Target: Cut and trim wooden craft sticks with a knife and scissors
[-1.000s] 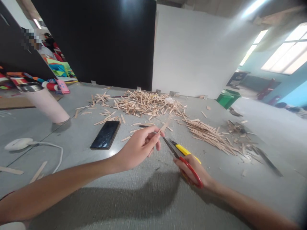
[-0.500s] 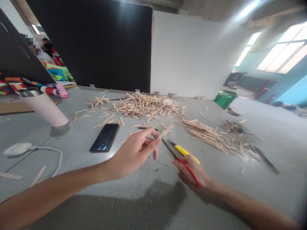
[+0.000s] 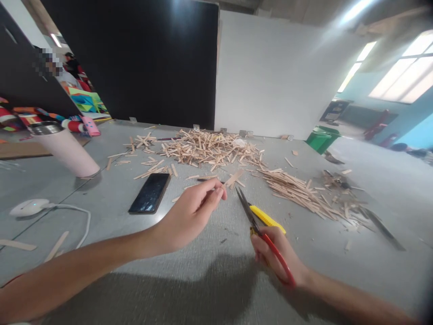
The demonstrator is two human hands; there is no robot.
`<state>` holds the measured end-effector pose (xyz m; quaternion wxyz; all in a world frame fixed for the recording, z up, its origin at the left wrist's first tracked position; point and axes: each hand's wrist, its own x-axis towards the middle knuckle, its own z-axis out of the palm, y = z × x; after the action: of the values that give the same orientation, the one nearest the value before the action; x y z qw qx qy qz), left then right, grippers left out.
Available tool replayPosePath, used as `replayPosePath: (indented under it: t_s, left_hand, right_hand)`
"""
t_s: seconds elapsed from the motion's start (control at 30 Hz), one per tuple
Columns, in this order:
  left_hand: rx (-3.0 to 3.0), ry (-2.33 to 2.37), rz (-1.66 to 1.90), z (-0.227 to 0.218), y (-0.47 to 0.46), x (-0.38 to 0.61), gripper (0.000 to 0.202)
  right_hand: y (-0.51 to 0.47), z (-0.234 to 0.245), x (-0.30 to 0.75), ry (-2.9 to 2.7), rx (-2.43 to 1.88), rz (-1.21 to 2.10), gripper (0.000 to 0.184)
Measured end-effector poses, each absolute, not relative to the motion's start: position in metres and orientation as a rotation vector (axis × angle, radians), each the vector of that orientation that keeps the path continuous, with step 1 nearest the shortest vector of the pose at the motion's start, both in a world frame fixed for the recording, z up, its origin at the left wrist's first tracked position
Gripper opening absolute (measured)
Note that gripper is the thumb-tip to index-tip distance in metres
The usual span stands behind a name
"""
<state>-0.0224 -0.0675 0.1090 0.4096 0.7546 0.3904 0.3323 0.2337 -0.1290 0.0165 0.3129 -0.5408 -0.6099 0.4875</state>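
Note:
My left hand (image 3: 194, 214) is closed, pinching one end of a flat wooden craft stick (image 3: 234, 178) that points up and to the right. In my right hand (image 3: 279, 253) is a pair of red-handled scissors (image 3: 248, 210), its dark blades slightly parted and aimed toward the stick, apart from it. A yellow utility knife (image 3: 269, 220) lies on the table just beyond my right hand. Behind the left fingers a thin dark tool (image 3: 204, 179) is partly hidden. The left fingertips cover the stick's near end.
A loose heap of craft sticks (image 3: 203, 149) lies at the back, with a neater pile (image 3: 297, 192) to the right. On the left are a phone (image 3: 150, 193), a pink tumbler (image 3: 69, 151) and a white charger (image 3: 30, 207). Black and white panels (image 3: 264, 76) stand behind.
My right hand has drawn the scissors back, down and to the right, away from the stick, and the blades now show slightly apart. My left hand stays on the stick, its fingers curled more.

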Motion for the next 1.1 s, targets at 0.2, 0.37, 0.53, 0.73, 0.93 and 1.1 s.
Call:
replayPosePath:
  t_s: [0.2,0.37,0.53,0.73,0.93,1.1]
  left_hand:
    - [1.855,0.856,0.721,0.103,-0.073,-0.015,0.036]
    - [1.722,0.761,0.638,0.098,-0.076,-0.012,0.038]
    - [1.712,0.772,0.680,0.097,-0.077,-0.013,0.038]
    - [1.777,0.808,0.658,0.099,-0.076,-0.014,0.040]
    - [1.825,0.838,0.660,0.101,-0.077,-0.014,0.040]
    - [1.831,0.850,0.663,0.101,-0.077,-0.014,0.040]
  right_hand:
    - [-0.135,0.017,0.229,-1.845,-1.396,0.988,0.047]
    - [-0.136,0.016,0.228,-1.915,-1.407,0.774,0.044]
    - [-0.137,0.015,0.229,-1.943,-1.404,0.742,0.045]
    - [-0.136,0.015,0.230,-1.942,-1.412,0.717,0.047]
    - [-0.135,0.014,0.230,-1.936,-1.406,0.707,0.047]
    - [-0.135,0.015,0.230,-1.940,-1.430,0.712,0.046]
